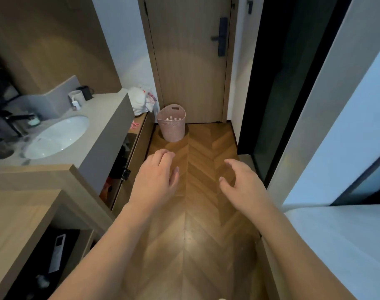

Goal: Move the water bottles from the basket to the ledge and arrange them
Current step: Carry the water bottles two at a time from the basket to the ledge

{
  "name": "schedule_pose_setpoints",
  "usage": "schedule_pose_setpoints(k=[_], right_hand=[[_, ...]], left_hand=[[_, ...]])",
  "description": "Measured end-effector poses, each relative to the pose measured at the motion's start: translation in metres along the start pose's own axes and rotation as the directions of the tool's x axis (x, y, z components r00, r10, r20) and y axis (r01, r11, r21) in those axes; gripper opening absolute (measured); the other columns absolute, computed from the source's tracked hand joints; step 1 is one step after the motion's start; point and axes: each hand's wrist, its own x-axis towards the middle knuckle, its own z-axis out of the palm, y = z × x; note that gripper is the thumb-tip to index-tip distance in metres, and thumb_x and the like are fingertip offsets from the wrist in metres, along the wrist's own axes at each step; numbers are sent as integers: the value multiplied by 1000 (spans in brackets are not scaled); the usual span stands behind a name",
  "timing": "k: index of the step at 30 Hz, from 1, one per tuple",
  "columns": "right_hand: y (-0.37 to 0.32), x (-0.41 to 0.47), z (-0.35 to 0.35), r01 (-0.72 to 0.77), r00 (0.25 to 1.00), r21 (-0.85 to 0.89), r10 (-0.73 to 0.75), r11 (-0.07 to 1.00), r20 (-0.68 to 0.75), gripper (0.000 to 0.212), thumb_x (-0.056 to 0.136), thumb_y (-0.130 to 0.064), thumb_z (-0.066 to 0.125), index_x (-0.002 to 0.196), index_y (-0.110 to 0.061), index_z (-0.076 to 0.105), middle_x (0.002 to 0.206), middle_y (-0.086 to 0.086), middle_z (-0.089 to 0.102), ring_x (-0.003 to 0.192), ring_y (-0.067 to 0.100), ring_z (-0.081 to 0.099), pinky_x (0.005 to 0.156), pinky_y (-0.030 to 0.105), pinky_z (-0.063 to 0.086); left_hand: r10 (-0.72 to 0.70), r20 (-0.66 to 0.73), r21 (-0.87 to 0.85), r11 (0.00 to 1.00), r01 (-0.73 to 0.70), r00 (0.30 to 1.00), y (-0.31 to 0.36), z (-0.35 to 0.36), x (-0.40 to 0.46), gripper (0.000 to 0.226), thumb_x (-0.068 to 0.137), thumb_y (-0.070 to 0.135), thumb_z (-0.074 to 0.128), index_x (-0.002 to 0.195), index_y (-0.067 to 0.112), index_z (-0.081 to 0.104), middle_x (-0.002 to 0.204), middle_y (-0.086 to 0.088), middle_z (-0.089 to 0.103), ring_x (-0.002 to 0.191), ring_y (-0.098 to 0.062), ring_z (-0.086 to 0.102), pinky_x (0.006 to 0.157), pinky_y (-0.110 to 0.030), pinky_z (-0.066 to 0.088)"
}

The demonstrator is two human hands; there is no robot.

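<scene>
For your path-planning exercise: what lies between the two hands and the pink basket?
Only bare herringbone wood floor, in the head view, between both hands and basket.

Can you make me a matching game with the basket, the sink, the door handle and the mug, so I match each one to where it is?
Things:
1. pink basket
2. white sink
3. dark door handle
4. white mug

Places:
A. sunk into the grey counter on the left
B. on the wooden floor, in front of the door
C. at the back of the counter, near the wall
D. on the right side of the door

Pairs: 1-B, 2-A, 3-D, 4-C
</scene>
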Motion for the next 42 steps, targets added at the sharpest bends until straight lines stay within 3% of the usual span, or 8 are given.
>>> schedule_pose_setpoints(k=[11,22,28,33,42], right_hand=[[26,250,18,11,997,-28,-9,1000,73,54,97,-36,55,147,-27,37,150,-5,42,132,15,46,103,31,41],[14,537,59,-33,997,-13,34,999,76,52,98,-34,52,148,-26,38,151,-6,41,133,13,43,107,28,38],[33,667,76,-74,994,-1,74,997,80,52,96,-35,55,146,-27,40,148,-6,44,126,13,50,101,33,47],[65,795,91,-55,996,-10,56,998,67,52,96,-35,55,145,-27,41,147,-6,45,121,13,53,97,29,48],[92,1013,76,-24,995,-6,25,1000,95,52,97,-36,54,146,-28,39,151,-5,41,123,15,52,101,32,48]], left_hand=[[-127,25,4,992,127,992,-74,99,204,38,97,31,54,129,12,56,129,-4,56,116,-19,55,99,-32,46],[-94,21,-23,995,94,995,-206,191,461,39,96,32,54,130,14,54,128,-3,56,115,-17,54,99,-31,45],[-68,62,-24,997,69,996,-246,249,570,40,95,31,55,130,12,55,129,-5,57,117,-19,54,101,-33,45],[-89,55,-30,995,91,995,-281,314,676,37,95,28,57,127,12,56,127,-6,58,114,-21,56,98,-34,47],[-110,42,-3,994,110,993,-326,384,871,33,94,25,57,123,9,58,121,-9,59,106,-24,58,91,-35,48]])
